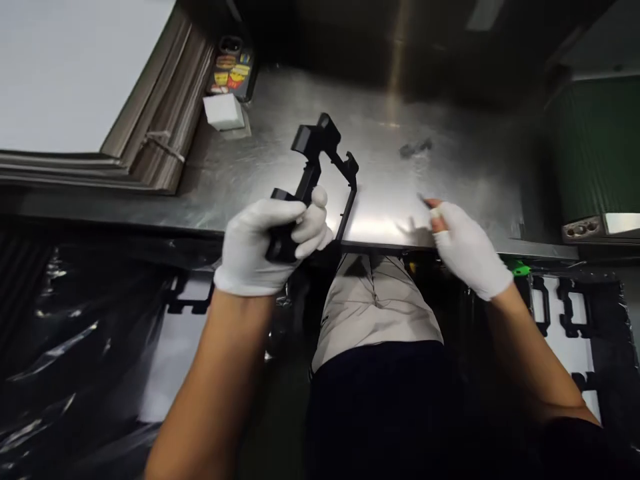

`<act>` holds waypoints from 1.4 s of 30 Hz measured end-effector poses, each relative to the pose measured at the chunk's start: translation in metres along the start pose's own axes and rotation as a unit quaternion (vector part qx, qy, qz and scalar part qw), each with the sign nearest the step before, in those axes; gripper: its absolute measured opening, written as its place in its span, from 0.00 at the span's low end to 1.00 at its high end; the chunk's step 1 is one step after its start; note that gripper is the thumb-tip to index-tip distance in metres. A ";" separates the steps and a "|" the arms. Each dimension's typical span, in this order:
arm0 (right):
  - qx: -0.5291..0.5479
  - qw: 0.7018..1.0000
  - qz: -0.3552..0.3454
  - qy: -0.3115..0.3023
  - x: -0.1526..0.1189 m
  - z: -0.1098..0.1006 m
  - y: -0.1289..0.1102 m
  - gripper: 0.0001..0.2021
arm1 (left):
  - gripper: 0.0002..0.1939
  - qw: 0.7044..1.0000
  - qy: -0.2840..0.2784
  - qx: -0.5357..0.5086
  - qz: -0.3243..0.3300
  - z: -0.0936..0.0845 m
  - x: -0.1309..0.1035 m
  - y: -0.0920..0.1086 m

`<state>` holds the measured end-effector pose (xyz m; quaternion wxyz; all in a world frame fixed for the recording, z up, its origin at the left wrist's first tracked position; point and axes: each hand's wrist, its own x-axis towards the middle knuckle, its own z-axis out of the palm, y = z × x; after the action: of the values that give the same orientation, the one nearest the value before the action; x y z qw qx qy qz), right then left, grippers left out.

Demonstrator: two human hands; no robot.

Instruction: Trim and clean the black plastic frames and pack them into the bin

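My left hand [270, 243], in a white glove, is closed around a black plastic frame [311, 175]. The frame is open in the middle, with blocky ends and small hooks, and it tilts upward over the front edge of the metal table. Out to the right, my right hand [465, 250] wears a white glove with bare fingertips. Its thumb and fingers pinch a small, thin, dark pointed tool [424, 200], mostly hidden and blurred. Beyond that hand, some small dark scraps [416, 148] lie on the tabletop.
The shiny metal table [280, 100] carries a tied stack of cardboard sheets [163, 120], a white box [224, 111] and a phone in a sticker-patterned case [233, 73]. A green bin [597, 147] stands right. Below the edge, black plastic bags [65, 347] and more black frames [575, 310] flank my legs.
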<state>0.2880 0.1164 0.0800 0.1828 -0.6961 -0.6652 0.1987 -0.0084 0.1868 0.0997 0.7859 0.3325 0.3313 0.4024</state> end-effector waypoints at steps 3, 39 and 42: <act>-0.040 0.992 -0.049 -0.109 0.027 0.023 -0.026 0.23 | 0.14 0.998 -0.003 0.053 -0.038 0.001 0.030 0.001; 0.079 0.997 0.012 0.010 0.060 0.040 -0.048 0.25 | 0.22 0.986 0.005 -0.165 -0.022 -0.013 -0.007 -0.017; 0.409 0.910 0.015 -0.062 0.036 0.060 -0.061 0.30 | 0.25 0.968 -0.027 -0.248 0.014 -0.009 -0.021 -0.035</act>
<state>0.2061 0.1545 0.0588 0.4071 -0.5564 -0.5249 0.4992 -0.0110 0.1551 0.0722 0.8467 0.1424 0.1951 0.4741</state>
